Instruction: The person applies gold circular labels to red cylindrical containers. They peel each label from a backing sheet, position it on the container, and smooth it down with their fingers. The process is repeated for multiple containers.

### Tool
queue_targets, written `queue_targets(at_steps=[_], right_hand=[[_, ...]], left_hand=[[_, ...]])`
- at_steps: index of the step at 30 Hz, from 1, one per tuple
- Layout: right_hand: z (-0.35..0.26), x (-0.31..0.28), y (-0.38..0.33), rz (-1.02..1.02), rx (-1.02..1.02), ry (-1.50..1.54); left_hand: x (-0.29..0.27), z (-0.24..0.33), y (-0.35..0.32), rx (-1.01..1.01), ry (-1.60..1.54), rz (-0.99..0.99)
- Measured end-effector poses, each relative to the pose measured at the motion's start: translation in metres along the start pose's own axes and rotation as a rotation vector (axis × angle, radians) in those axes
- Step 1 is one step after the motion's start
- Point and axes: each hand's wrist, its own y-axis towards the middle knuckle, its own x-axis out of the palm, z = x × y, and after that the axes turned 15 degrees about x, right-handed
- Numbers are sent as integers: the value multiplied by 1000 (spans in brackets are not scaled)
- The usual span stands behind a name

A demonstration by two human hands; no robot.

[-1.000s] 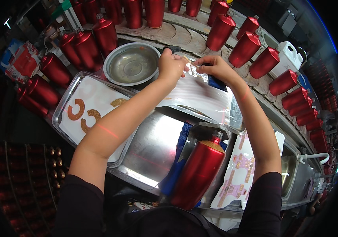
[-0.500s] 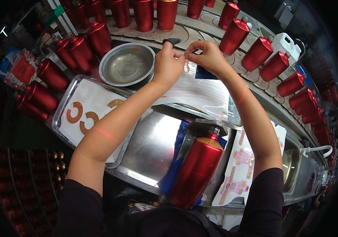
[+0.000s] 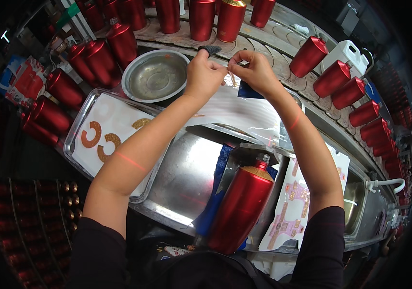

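My right hand pinches a thin brownish strip between thumb and fingertips. Beside it, my left hand is closed in a pinch, its fingertips nearly meeting the strip; what they hold, if anything, is too small to make out. A dark finger cover sits on one digit of the left hand. Below both hands lies a white glossy sheet, with a dark blue cloth under the right hand. Nearest my body, a red bottle with a gold shoulder label leans tilted in a metal holder.
A metal basin of liquid stands left of my hands. A tray holds curved gold labels. On the right lies a label sheet near a sink. Red bottles line the conveyor behind.
The bottles on the conveyor have shifted to the right. My fingertips have parted slightly, and the thin strip now shows hanging at the right hand. The leaning bottle has stayed put.
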Motion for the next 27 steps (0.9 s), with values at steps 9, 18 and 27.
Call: queue_targets(at_steps=[9, 18, 27], right_hand=[[10, 2, 3, 30, -92, 107], [17, 3, 4, 0, -85, 121], [23, -18, 2, 168, -142, 222]], left_hand=[[4, -29, 6, 37, -75, 79], [6, -37, 8, -116, -165, 89], [-6, -36, 2, 61, 475, 65]])
